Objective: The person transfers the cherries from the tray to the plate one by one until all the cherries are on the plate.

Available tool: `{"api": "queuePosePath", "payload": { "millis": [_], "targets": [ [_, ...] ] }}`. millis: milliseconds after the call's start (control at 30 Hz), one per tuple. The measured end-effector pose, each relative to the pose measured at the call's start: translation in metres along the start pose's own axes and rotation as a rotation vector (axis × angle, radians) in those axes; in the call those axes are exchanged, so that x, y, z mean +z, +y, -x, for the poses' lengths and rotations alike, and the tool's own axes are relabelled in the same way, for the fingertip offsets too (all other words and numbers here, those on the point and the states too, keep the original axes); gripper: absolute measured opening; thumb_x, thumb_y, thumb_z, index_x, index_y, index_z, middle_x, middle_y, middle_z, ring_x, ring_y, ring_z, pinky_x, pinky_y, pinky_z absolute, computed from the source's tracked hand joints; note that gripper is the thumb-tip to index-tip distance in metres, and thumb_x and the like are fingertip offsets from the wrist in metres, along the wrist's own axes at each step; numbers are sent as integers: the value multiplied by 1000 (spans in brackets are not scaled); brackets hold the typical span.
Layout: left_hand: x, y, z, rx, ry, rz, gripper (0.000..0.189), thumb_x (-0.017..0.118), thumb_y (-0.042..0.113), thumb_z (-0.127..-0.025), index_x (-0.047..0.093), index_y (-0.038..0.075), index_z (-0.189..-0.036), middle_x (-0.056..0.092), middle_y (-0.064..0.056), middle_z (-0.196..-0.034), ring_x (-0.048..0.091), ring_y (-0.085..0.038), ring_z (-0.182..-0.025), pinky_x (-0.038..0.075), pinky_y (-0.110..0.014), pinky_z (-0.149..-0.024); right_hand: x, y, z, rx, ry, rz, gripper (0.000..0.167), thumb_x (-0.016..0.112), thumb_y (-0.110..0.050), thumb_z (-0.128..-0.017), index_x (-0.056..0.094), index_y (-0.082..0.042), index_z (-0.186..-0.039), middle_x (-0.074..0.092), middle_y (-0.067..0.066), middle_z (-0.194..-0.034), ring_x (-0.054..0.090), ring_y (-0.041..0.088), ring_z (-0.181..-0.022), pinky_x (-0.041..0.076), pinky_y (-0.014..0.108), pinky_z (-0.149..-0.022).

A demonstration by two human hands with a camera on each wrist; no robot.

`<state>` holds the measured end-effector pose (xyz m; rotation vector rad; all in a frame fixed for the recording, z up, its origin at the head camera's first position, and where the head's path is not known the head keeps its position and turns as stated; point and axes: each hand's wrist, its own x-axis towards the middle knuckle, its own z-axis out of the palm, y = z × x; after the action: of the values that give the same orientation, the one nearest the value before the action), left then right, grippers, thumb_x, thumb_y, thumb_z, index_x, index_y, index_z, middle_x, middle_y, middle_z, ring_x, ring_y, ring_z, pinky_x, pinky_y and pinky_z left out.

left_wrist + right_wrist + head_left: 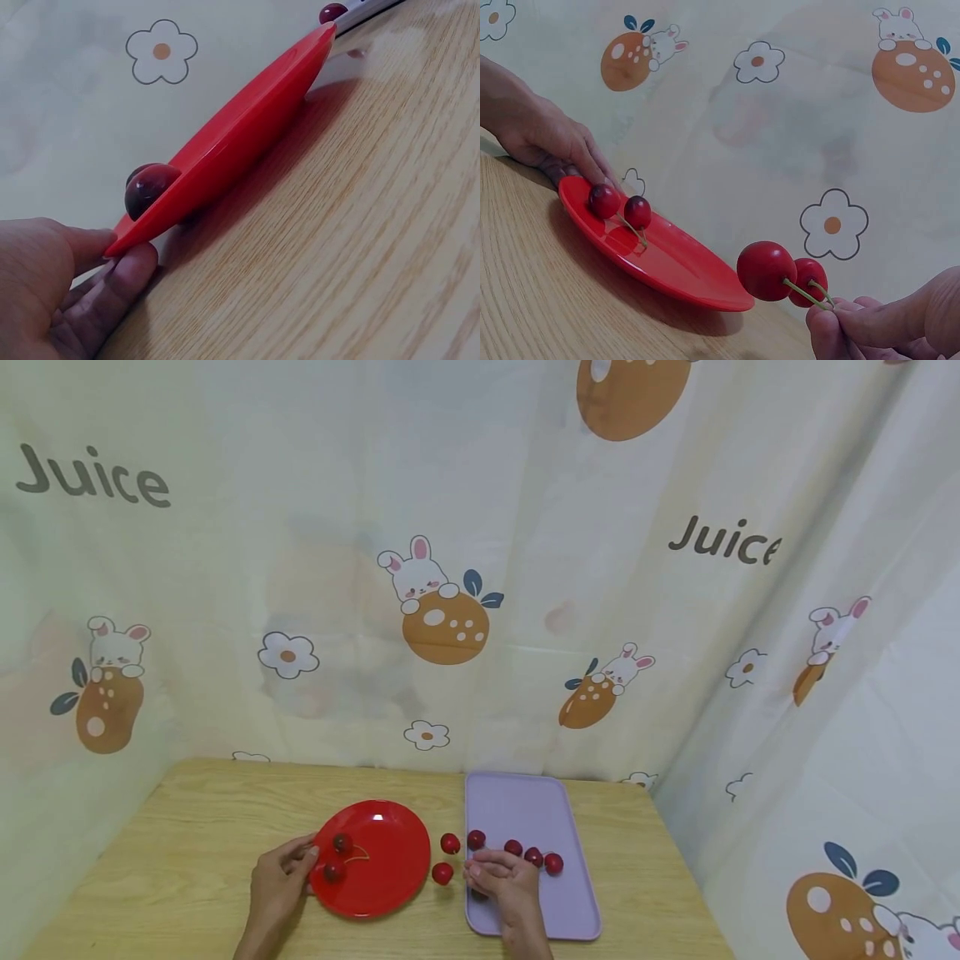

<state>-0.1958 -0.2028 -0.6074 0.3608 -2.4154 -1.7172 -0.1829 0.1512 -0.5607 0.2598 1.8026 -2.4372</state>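
My left hand (276,881) pinches the left rim of a red plate (393,868), thumb on top and fingers underneath in the left wrist view. Two dark red cherries (604,201) with joined stems lie on the plate, close to that thumb. Whether the plate's base is off the table cannot be told. Between thumb and fingertips, my right hand (504,885) holds the green stems of a pair of red cherries (766,271). The pair hangs between the plate and a lilac tray (517,802), with the hand above the tray's left side.
Several loose cherries (533,857) lie on the tray around the right hand, one partly hidden beneath it. The wooden table (202,835) meets a printed curtain (337,568) along its back edge and at both sides.
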Motion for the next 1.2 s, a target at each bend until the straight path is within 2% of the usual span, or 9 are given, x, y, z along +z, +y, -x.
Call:
{"api": "queuePosePath", "payload": {
  "millis": [400,500,800,1067,1200],
  "targets": [
    [1,2,-1,-21,1,1,37,66,7,-108,67,-5,-143,76,-26,-116,69,-11,-70,66,-27,-56,4,6,-4,0,-21,-5,24,75,13,-93,71,16,-117,84,14,-93,81,13,-78,70,24,-75],
    [1,1,-1,-30,1,-2,37,66,7,-108,67,-4,-144,75,-26,-118,69,-12,-71,66,-28,-57,6,8,-3,-6,-27,3,27,73,15,-94,68,20,-120,84,15,-93,81,13,-78,69,24,-74],
    [1,2,-2,-16,2,-1,36,66,7,-108,67,-5,-142,75,-25,-115,69,-11,-73,67,-27,-58,11,10,-4,-66,-69,-8,28,75,15,-92,68,22,-118,84,12,-90,82,14,-79,70,24,-74],
    [-1,2,-1,-21,-2,4,36,66,8,-109,67,-4,-143,76,-23,-115,70,-10,-74,67,-27,-59,21,12,-6,-20,-52,19,25,75,15,-93,70,19,-118,84,15,-94,81,14,-79,70,25,-74],
    [0,2,0,-23,-5,12,36,66,8,-108,67,-4,-142,76,-22,-114,70,-11,-71,66,-27,-58,25,13,-5,-24,-61,23,25,75,15,-92,70,19,-116,84,17,-94,81,14,-80,70,25,-73]
  ]
}}
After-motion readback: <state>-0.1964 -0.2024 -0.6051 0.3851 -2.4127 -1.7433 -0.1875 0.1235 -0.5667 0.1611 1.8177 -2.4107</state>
